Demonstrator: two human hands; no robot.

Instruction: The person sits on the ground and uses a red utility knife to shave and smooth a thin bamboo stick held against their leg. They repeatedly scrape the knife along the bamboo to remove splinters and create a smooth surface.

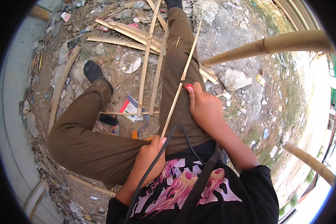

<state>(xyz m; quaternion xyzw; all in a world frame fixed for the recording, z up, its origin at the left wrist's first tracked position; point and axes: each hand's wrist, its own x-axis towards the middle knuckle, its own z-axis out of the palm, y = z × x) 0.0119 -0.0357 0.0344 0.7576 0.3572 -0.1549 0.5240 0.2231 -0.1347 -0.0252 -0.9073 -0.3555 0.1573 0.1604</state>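
Observation:
A thin split bamboo strip (172, 109) runs slantwise over my outstretched right leg, its far tip beyond the knee. Near my lap, my left hand (147, 158) is closed round the strip's near end. My right hand (207, 106) grips a small knife (188, 86) by its red handle, the thumb pressed along it. The short dark blade meets the strip at a joint around the middle of its length. Most of the handle is hidden inside my right fist.
Several split bamboo pieces (131, 33) lie across the littered ground ahead. A thick bamboo pole (265, 46) slants in from the right, another (310, 163) lower down. On the left stands a pale wall (16, 112). A black cable (150, 168) loops over my lap.

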